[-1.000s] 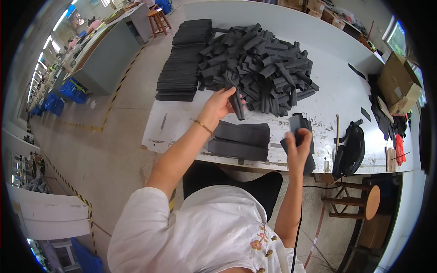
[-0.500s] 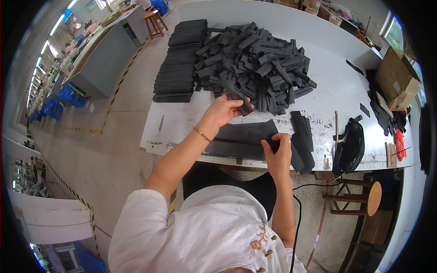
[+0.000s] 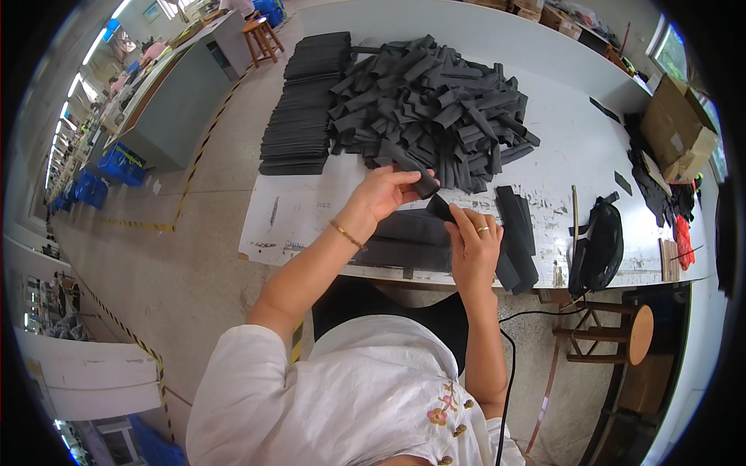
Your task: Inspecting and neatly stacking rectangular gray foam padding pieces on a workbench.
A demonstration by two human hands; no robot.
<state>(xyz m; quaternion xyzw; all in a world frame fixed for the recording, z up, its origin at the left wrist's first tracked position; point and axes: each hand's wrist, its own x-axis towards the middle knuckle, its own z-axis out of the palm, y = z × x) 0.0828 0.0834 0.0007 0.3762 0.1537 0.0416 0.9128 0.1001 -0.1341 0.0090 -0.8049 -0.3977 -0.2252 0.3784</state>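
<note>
My left hand [image 3: 391, 191] is closed around a dark grey fabric strip [image 3: 424, 184], curled into a tube, just in front of the loose pile. To its right, my right hand [image 3: 475, 242] pinches the end of a flat dark fabric piece [image 3: 440, 208] and lifts it near the curled strip's end. Below both hands, flat dark fabric pieces [image 3: 406, 247] lie at the table's front edge. Another few flat strips [image 3: 516, 241] rest beside my right hand. Beyond the hands spreads a large heap of curled dark strips [image 3: 435, 101].
A neat stack of folded dark strips [image 3: 305, 109] stands left of the heap on the white table [image 3: 284, 206]. On the right are a black bag [image 3: 600, 245], a cardboard box [image 3: 678, 128] and a red plastic bag [image 3: 684, 242]. A wooden stool [image 3: 639, 335] stands below, near a black cable.
My right hand has raised the end of a flat piece from the table toward my left hand. My left hand has shifted slightly right with the curled strip.
</note>
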